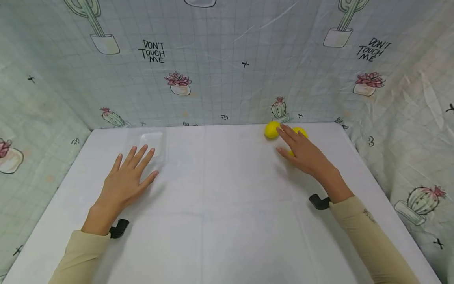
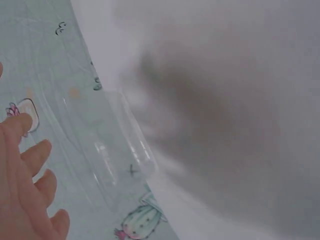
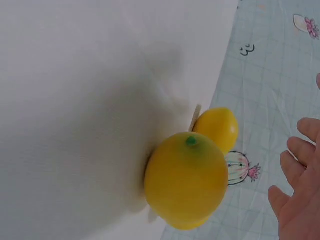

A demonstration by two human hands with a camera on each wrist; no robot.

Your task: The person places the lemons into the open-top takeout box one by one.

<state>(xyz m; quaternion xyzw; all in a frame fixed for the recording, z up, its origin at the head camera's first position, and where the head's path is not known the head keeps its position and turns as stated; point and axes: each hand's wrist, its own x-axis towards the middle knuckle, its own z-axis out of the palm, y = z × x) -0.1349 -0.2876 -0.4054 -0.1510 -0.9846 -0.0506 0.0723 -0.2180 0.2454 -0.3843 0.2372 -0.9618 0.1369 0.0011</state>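
My left hand [image 1: 122,183] is held over the left side of the table with its fingers spread and straight, holding nothing. Just beyond its fingertips stands a clear plastic container [image 1: 156,138], whose see-through walls also show in the left wrist view. On the right, my right hand [image 1: 305,157] hovers over a group of yellow lemons, fingers extended and nothing gripped. One lemon [image 1: 272,130] shows left of its fingertips, and another lemon [image 1: 301,131] is partly covered by the fingers. The nearest lemon [image 3: 186,177], with a green tip, is mostly hidden under the hand in the head view.
A white table [image 1: 230,189] spreads between the hands. Behind it and at both sides hangs a cloth [image 1: 220,79] printed with cacti and lettering. A black wrist camera mount [image 1: 119,228] sits at the left cuff, and a similar mount [image 1: 319,202] at the right.
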